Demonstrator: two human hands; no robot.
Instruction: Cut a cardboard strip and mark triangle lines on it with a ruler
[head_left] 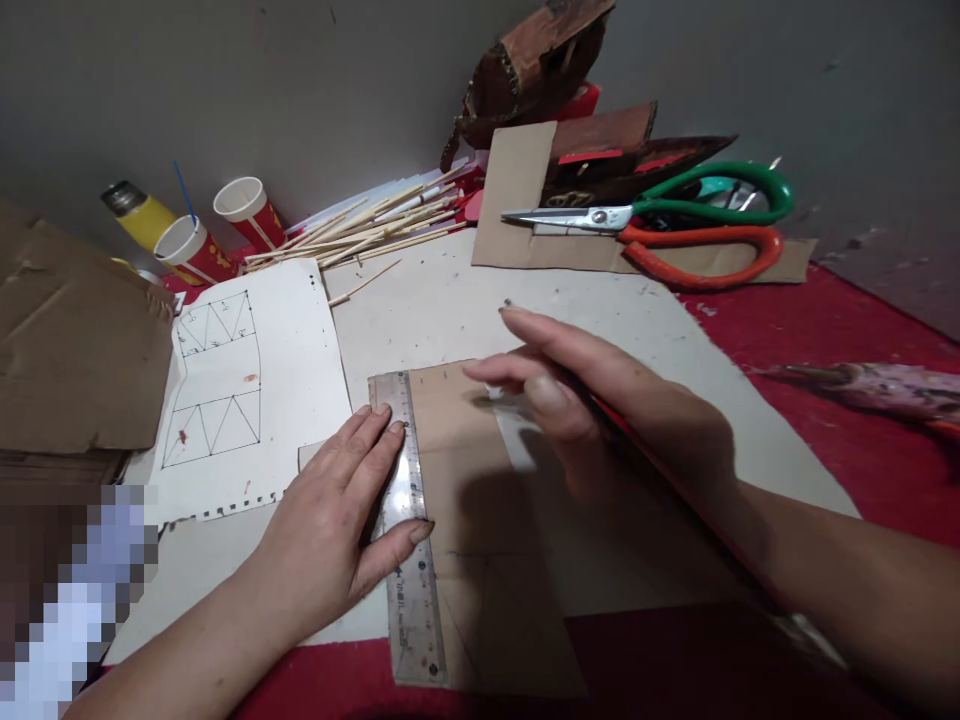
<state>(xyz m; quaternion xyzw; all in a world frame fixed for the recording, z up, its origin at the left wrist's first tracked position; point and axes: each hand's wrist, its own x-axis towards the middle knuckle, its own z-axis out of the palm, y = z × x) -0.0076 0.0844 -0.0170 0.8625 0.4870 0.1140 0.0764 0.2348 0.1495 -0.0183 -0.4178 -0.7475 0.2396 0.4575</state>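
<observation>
My left hand (pixel 337 510) lies with fingers spread on a clear ruler (pixel 416 600), pressing it along the left side of a piece of brown cardboard (pixel 480 590). Faint pencil lines show on the cardboard. Raised over the cardboard's right side is my right hand (pixel 600 400), its shadow falling below. A dark red pencil or pen (pixel 637 455) rests between its thumb and fingers, slanting back along the wrist; the fingers are curled around it. Left of the ruler is a white sheet (pixel 300 400) with two drawn truss shapes.
Scissors with green and orange handles (pixel 705 255) lie on cardboard at the back right. Wooden sticks (pixel 375 225), red cups (pixel 251 215) and a yellow bottle (pixel 139 215) stand or lie behind. A glue gun (pixel 877 385) is at the right, a cardboard box (pixel 75 340) at the left.
</observation>
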